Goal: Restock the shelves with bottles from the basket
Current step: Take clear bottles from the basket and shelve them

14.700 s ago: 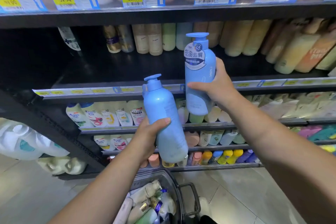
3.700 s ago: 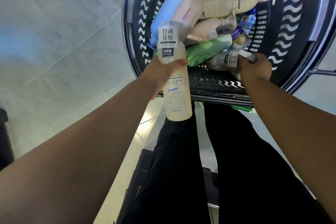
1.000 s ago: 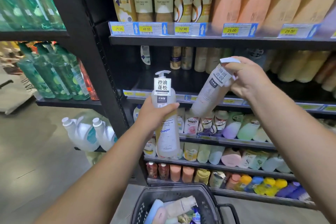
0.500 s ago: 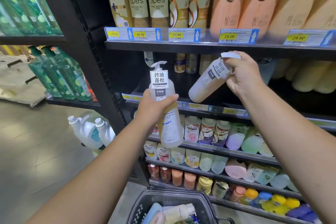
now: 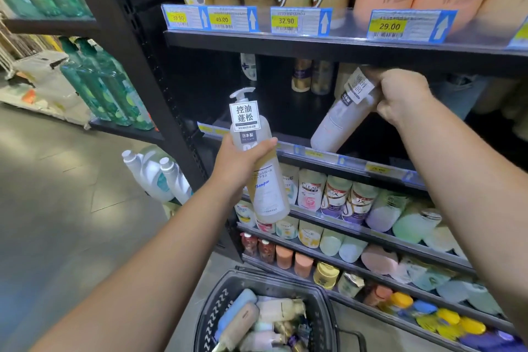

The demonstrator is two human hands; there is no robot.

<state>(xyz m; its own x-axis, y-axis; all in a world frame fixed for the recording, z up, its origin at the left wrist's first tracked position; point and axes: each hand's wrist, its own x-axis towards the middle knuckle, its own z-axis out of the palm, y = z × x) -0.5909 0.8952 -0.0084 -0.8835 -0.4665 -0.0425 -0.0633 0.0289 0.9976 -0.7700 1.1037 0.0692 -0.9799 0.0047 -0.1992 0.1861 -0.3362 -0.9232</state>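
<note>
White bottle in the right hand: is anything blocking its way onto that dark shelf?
Nothing visible does. The white bottle, tilted in the right hand, has its base at the shelf's front rail, and the dark space behind it looks free; a few bottles stand only at the back.

Price tags in row, yellow patches, blue up-arrows: 39.90 tag, 49.00 tag, 32.90 tag, 29.00 tag. Black perforated post left of them. Beyond post, tall green bottles upright on side rack. Two white jugs low, near post foot. Pale sacks far left. Grey tiled floor.
</note>
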